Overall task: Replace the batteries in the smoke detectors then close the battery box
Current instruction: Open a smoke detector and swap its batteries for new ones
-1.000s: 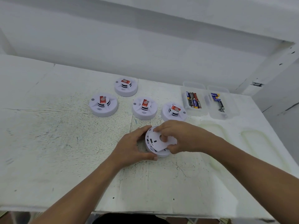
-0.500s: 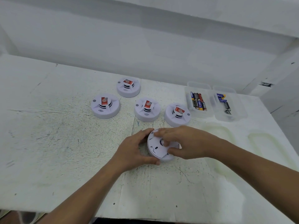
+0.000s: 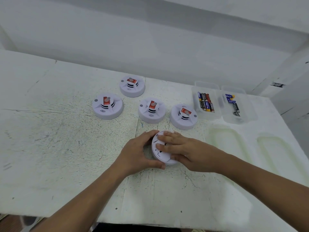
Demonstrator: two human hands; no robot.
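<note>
A scuffed white worktop (image 3: 66,148) fills the view. Near its front edge a white round plastic smoke detector (image 3: 163,157) lies face down, flat back upward. The left hand (image 3: 137,153) grips its left rim, thumb on the near side, fingers curled over the far side. The right hand (image 3: 187,153) lies flat on the back, fingers straight, pressing. Beyond stand four more white detectors, face up, each with a red label on its raised centre: the leftmost detector (image 3: 108,106), the middle detector (image 3: 152,110), the right detector (image 3: 183,116) and the rearmost detector (image 3: 132,86). To their right sit two lidless clear plastic boxes, touching. The left box (image 3: 217,113) holds a row of cylindrical batteries (image 3: 205,103); the right box (image 3: 247,108) holds a few loose batteries (image 3: 233,104).
</note>
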